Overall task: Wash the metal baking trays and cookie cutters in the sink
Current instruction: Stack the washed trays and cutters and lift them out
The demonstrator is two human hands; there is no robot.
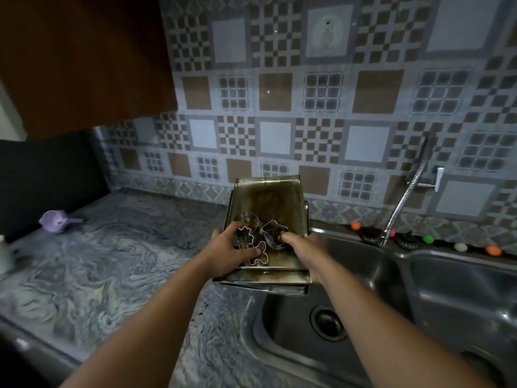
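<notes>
In the head view, a stack of metal baking trays [268, 203] is held above the seam between the counter [112, 261] and the sink [363, 275]. The left hand [229, 254] grips the near edge at 8 o'clock, fingers curled over the cookie cutters [258, 239]; the right hand [305, 254] grips at 4 o'clock, thumb pinching the rim. The trays look stiff, light and greasy, so opposite rims are judged the safest hold, kept level because the loose cutters could slide.
</notes>
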